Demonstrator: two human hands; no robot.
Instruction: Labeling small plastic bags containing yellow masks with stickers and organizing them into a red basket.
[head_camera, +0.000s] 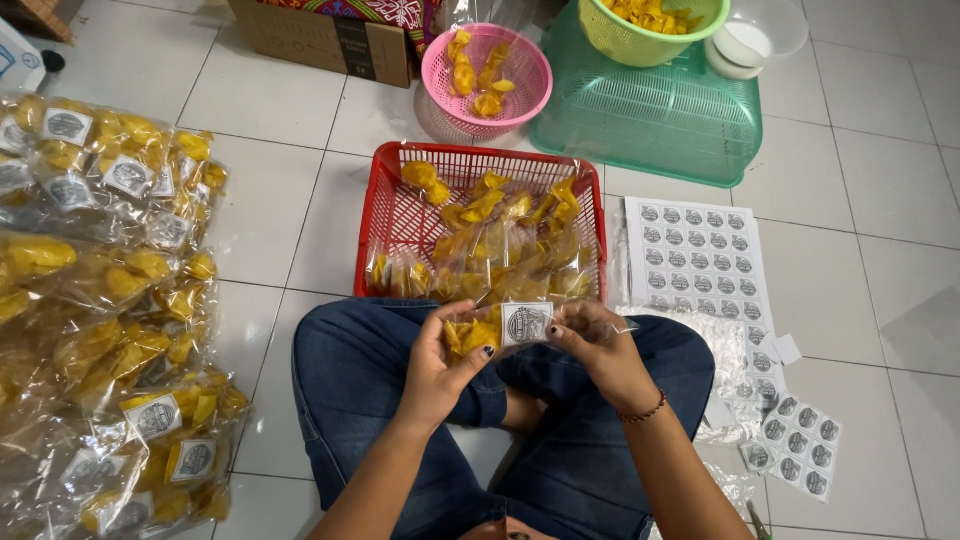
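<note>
I sit cross-legged on a tiled floor in blue jeans. My left hand (448, 360) grips a small clear bag of yellow chips (472, 334) above my lap. My right hand (598, 345) pinches the same bag at its right side, where a round grey sticker label (526, 323) lies on the plastic. Just beyond my hands stands a red plastic basket (400, 205) with several unlabelled bags of yellow chips (500, 245).
A big pile of labelled chip bags (100, 300) fills the left. Sticker sheets (697, 255) lie on the right, smaller cut sheets (800, 445) nearer me. At the back stand a pink basket (520, 95), an upturned green basket (650, 125), a lime colander (625, 40) and a cardboard box (320, 40).
</note>
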